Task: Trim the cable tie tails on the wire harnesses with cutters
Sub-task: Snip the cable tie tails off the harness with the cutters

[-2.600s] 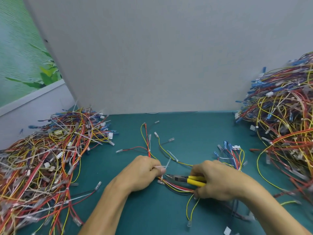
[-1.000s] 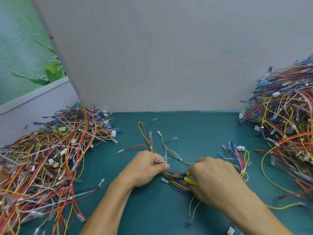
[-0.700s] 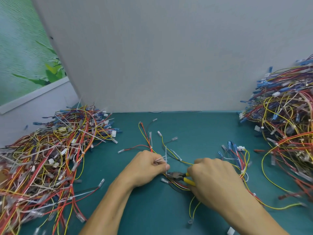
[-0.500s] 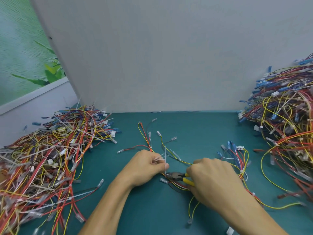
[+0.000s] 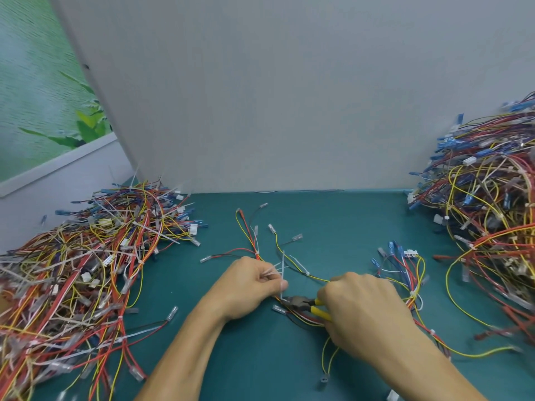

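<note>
On the left side of the desk (image 5: 260, 357) lay a big pile of wires (image 5: 86, 270), red and yellow, with many white tails sticking out.

Next to it, near the middle, the left hand (image 5: 249, 285) lay knuckles up with its fingers curled. Its grip pinched a thin white cable tie tail (image 5: 282, 264), which stood up straight from the thumb toward the far side. A few more white tails poked out of the same fist.

Just right of the thumb sat the dark nose of the cutters (image 5: 298, 301), low at the foot of that tail. The jaws looked almost pressed together, but they were too small to be sure. The wire harness (image 5: 298, 314) lay flat on the desk under and between both hands.

Then came the right hand (image 5: 362, 308), back up, reaching in toward the left. Its grip was wrapped tight round the yellow handles.

Farther right lay a small bunch with blue tips (image 5: 396, 256), and at the right edge a second big pile (image 5: 486, 221).

I think the step was the snip itself: one tail was held tight and the blades were set at its foot. The next move would call for a firm squeeze close to the tie head, without nicking the wires. After that, the hands would need to find the next tail.
</note>
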`<state>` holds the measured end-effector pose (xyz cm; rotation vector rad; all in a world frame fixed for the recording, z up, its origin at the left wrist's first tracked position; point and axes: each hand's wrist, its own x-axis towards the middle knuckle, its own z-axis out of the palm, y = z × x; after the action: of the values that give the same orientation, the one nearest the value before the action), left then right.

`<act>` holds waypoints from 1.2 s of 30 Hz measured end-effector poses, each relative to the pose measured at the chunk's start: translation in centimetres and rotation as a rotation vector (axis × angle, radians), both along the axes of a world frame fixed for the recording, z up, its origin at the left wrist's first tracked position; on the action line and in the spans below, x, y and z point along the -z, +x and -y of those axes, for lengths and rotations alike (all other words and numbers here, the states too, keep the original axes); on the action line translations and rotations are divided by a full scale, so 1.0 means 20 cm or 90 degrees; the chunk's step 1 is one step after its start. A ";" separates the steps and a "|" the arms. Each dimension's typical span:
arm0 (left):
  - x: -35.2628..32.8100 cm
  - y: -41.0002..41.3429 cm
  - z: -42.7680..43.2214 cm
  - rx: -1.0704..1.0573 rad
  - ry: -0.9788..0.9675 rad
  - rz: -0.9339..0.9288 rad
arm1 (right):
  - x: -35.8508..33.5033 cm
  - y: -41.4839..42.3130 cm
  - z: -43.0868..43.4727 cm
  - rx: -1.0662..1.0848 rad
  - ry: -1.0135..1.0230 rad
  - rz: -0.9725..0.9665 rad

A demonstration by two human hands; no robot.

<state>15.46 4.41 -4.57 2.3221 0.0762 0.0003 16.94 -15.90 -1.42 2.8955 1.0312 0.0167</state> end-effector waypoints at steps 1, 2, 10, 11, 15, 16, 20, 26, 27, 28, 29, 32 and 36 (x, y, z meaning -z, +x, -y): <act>0.00 0.00 0.00 0.001 -0.008 -0.004 | 0.00 0.00 0.00 0.002 0.000 -0.004; -0.01 -0.01 -0.01 0.000 -0.030 -0.009 | 0.01 0.00 0.00 0.005 0.001 -0.008; -0.07 -0.01 -0.01 -0.129 -0.530 0.004 | 0.01 0.00 0.00 0.034 0.071 -0.056; -0.08 -0.01 -0.01 -0.145 -0.573 0.020 | 0.02 0.00 -0.01 0.039 0.092 -0.071; -0.09 0.00 -0.03 -0.225 -0.657 0.138 | 0.07 -0.05 -0.07 0.018 0.157 -0.114; -0.09 0.00 -0.05 -0.245 -0.665 0.164 | 0.08 -0.05 -0.08 0.009 0.160 -0.118; -0.08 0.02 -0.07 -0.341 -0.688 0.211 | 0.09 -0.02 -0.06 -0.006 0.131 -0.111; -0.04 0.01 -0.11 -0.333 -0.506 0.225 | 0.00 0.05 0.03 -0.071 0.011 -0.212; -0.03 0.01 -0.11 -0.319 -0.378 0.229 | -0.01 0.06 0.05 -0.078 -0.006 -0.231; -0.01 0.01 -0.12 -0.290 -0.236 0.231 | -0.03 0.07 0.06 -0.082 -0.017 -0.247; 0.00 0.02 -0.11 -0.247 -0.115 0.225 | -0.04 0.08 0.08 -0.084 -0.020 -0.263; 0.05 0.03 -0.08 -0.123 0.022 0.171 | -0.07 0.11 0.12 -0.065 0.013 -0.281; 0.08 0.06 -0.05 -0.082 0.112 0.120 | -0.10 0.14 0.14 -0.008 0.063 -0.257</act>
<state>16.64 5.37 -6.10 2.4769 0.1346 0.3011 19.69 -18.67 0.51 3.0537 1.1280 -0.5536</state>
